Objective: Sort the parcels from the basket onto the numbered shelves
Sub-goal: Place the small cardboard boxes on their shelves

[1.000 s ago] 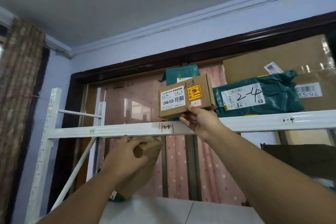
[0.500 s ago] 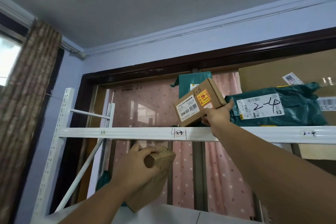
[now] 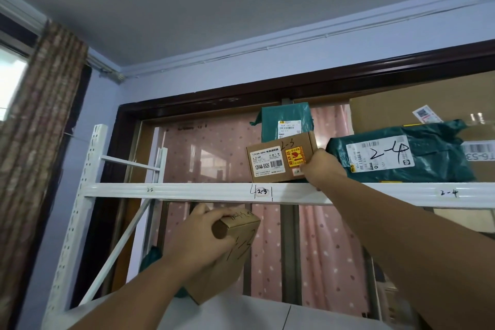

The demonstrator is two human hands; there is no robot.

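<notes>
A person's right hand (image 3: pixel 322 169) gripped the lower right corner of a small carton (image 3: pixel 280 159) marked 2-3, setting it on the top shelf (image 3: pixel 187 190) above the matching 2-3 label (image 3: pixel 262 192). Releasing it appeared to come next. The left hand (image 3: pixel 201 238), fingers curled around a second carton (image 3: pixel 233 252), waited below the shelf.

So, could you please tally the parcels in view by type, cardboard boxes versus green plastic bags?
Cardboard boxes: 3, the 2-3 box, the held box, the large box
Green plastic bags: 2, the 2-4 bag, the upright bag
Total: 5
</notes>
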